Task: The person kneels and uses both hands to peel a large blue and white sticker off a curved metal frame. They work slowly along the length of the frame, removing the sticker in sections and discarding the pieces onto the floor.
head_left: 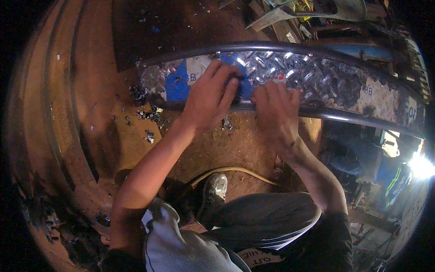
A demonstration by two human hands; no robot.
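A long metal step plate [317, 77] with raised tread and dark tubular edges lies across in front of me. Scraps of blue film [176, 81] and ragged whitish film [383, 97] cling to its surface. My left hand [210, 93] rests over the blue patch left of the middle, fingers curled and thumb drawn in. Beside it, my right hand [277, 102] has its fingers bent onto the near part of the plate. Both sets of fingertips are partly hidden, so whatever they pinch cannot be made out. Bare shiny tread shows beyond the right hand.
Small torn film scraps [152, 118] litter the brown floor left of the plate. A yellowish hose [231, 168] curves near my shoe [216, 186]. Long ribbed panels [59, 90] stand at the left. Cluttered parts [312, 18] lie far right; a bright lamp [422, 166] glares at right.
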